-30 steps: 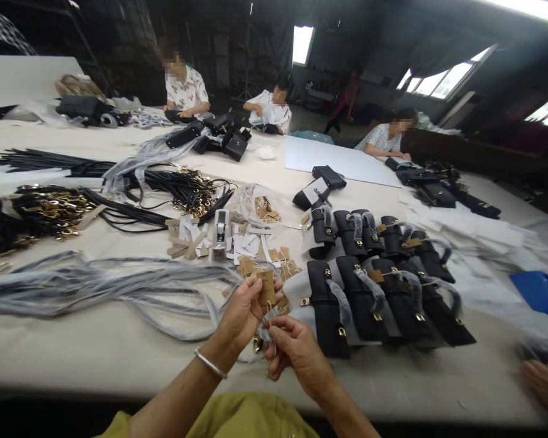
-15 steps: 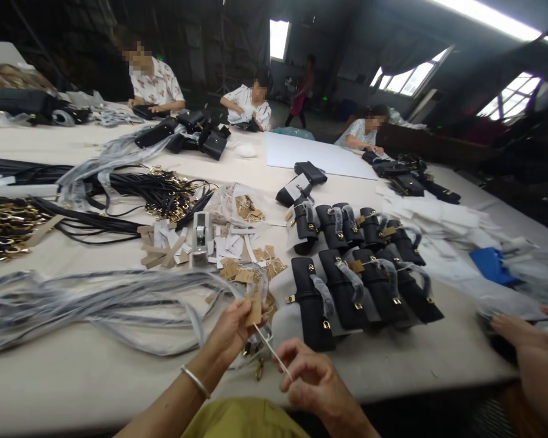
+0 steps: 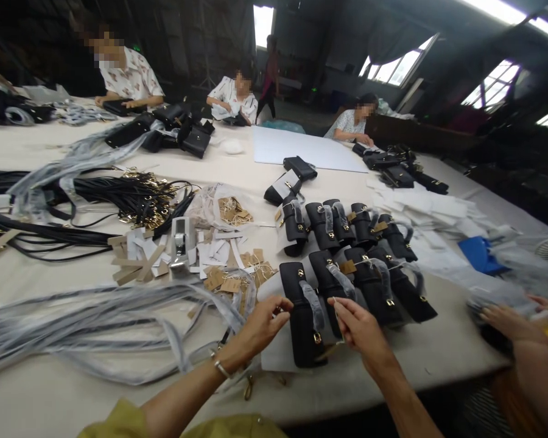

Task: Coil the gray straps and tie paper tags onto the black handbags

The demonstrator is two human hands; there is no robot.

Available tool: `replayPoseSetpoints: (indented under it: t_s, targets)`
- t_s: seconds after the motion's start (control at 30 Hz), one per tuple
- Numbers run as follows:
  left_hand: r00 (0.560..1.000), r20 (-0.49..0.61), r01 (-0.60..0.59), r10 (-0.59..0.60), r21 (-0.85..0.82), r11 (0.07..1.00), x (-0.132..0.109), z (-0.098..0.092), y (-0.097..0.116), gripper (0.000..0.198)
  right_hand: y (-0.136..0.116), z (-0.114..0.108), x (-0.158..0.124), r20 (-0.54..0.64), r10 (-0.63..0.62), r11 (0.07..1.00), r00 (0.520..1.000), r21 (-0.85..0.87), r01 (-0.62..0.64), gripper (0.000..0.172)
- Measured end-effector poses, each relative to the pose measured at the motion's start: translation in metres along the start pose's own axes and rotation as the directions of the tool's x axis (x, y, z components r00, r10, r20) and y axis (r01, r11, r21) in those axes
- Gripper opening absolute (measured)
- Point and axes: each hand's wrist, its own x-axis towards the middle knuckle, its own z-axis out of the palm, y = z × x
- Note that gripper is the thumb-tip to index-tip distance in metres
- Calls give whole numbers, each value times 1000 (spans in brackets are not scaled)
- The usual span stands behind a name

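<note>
My right hand (image 3: 358, 328) pinches the white string of a brown hang tag (image 3: 332, 351), which dangles blurred below the fingers. It is over the front of a row of black handbags. My left hand (image 3: 267, 322), a bracelet on its wrist, is at the left edge of the nearest handbag (image 3: 304, 340). Its thumb and forefinger are apart, with nothing visible between them. That handbag has gold hardware and a plastic-wrapped handle (image 3: 311, 304), and lies on white paper. A pile of loose brown tags (image 3: 231, 285) lies beyond my left hand.
Plastic-wrapped straps (image 3: 100, 316) spread over the left of the table. Behind them are a tape dispenser (image 3: 181, 243), paper strips (image 3: 144, 258) and black straps with gold clasps (image 3: 146, 198). A co-worker's hand (image 3: 506, 319) is at the right; several people work across the table.
My left hand has let go of the tag and moved right to the nearest handbag. My right hand has moved up and right, carrying the tag by its string. The view has shifted slightly.
</note>
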Motion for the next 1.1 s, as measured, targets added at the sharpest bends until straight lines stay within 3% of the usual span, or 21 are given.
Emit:
replayPoseSetpoints:
  t_s: [0.1,0.27,0.4,0.6,0.67,0.77,0.87,0.93,1.03,1.1]
  targets:
    - [990,-24,-136,139,110,985,27,7,4,27,-5,1,35,181,71,977,981,-209,-32,38]
    - [978,-11,-205,209,131,970,44,23,5,22,-12,12,57,410,170,969,896,-235,-76,42]
    - [971,-58,-216,233,219,952,43,31,-3,18,-14,13,60,516,207,972,831,-202,-117,46]
    - [910,16,-357,414,538,764,48,27,-5,21,-18,11,62,605,262,962,752,-101,-254,48]
    - [924,-15,-317,383,533,785,49,22,-7,20,-20,5,61,598,260,962,758,-90,-259,45]
    - [969,-106,-155,224,447,881,45,14,-13,15,-21,-4,58,594,185,978,783,-31,-208,35]
    - [992,-80,-66,100,352,934,36,9,-14,12,-20,-2,59,561,155,985,813,-26,-169,34]
    - [994,-39,-85,103,319,944,32,8,-10,9,-19,6,61,542,176,983,822,-46,-180,38]
    - [984,-22,-164,177,279,946,32,9,-3,27,-18,21,66,549,195,979,812,-56,-197,44]
    - [974,-18,-213,227,278,937,36,10,0,27,-17,27,68,539,204,977,817,-57,-206,44]
